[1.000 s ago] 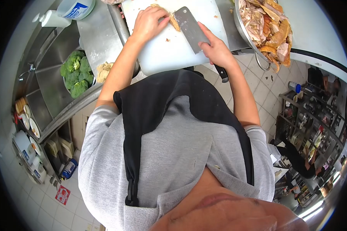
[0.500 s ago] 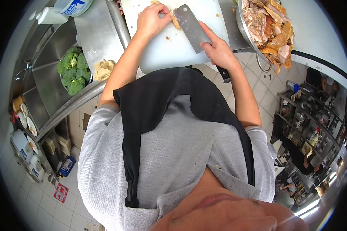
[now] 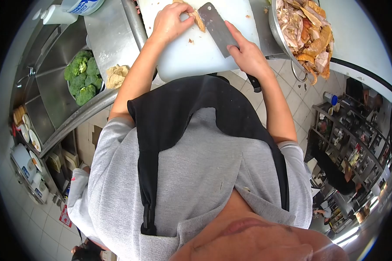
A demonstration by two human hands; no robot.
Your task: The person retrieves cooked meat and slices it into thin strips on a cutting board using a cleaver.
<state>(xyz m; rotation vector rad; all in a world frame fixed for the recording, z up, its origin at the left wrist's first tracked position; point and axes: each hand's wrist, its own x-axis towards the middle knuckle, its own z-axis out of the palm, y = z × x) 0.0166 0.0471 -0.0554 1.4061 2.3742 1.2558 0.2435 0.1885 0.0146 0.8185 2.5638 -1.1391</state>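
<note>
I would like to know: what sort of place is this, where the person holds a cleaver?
Most likely a commercial kitchen, perhaps a restaurant's: the right hand holds a cleaver at a white cutting board, a metal bowl is heaped with apparently cooked poultry, and a steel sink is nearby.

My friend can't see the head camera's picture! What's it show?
A person's right hand holds a cleaver over a white cutting board, next to a strip of food by the left hand. Nearby, a metal bowl is heaped with meat.
</note>
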